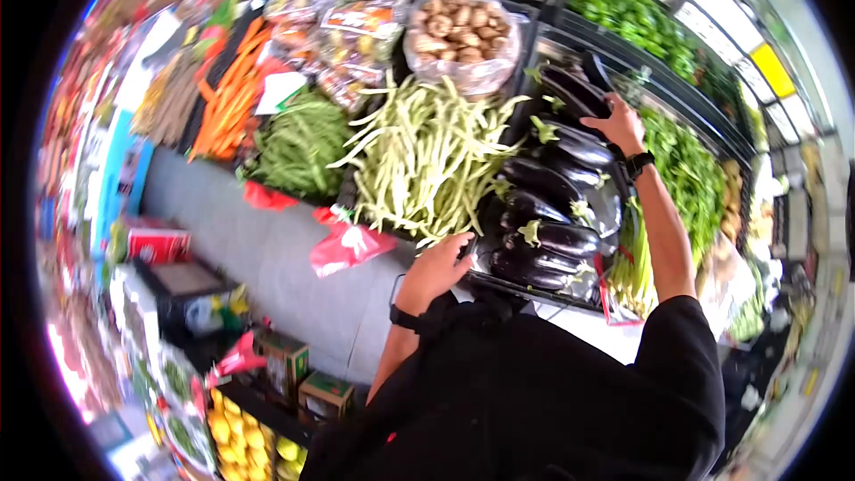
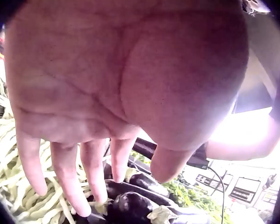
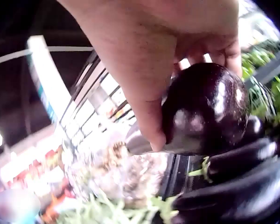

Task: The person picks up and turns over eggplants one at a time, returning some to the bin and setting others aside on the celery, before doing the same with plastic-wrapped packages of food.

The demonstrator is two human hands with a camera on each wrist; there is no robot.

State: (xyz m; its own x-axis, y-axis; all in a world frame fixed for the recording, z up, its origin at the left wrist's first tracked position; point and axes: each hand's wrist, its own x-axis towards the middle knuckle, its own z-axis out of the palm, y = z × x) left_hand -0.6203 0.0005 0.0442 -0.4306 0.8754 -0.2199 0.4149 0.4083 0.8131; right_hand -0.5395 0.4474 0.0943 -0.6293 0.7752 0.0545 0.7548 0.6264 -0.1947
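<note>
Glossy dark eggplants (image 1: 557,236) lie in rows in a black crate. At the crate's far end the right hand (image 1: 621,125) grips an eggplant; in the right wrist view the thumb and fingers of that hand (image 3: 149,79) curl round its rounded dark body (image 3: 205,109), above other eggplants (image 3: 242,161). The left hand (image 1: 434,269) is at the near edge of the display, where pale green beans (image 1: 427,156) meet the eggplants. In the left wrist view its palm (image 2: 130,84) faces the camera, fingers extended and apart, holding nothing.
Left of the pale beans are green beans (image 1: 307,142) and carrots (image 1: 233,89). Mushrooms in a clear bag (image 1: 461,31) stand behind. Leafy greens (image 1: 681,160) lie to the right. A pink plastic bag (image 1: 346,248) hangs at the front edge.
</note>
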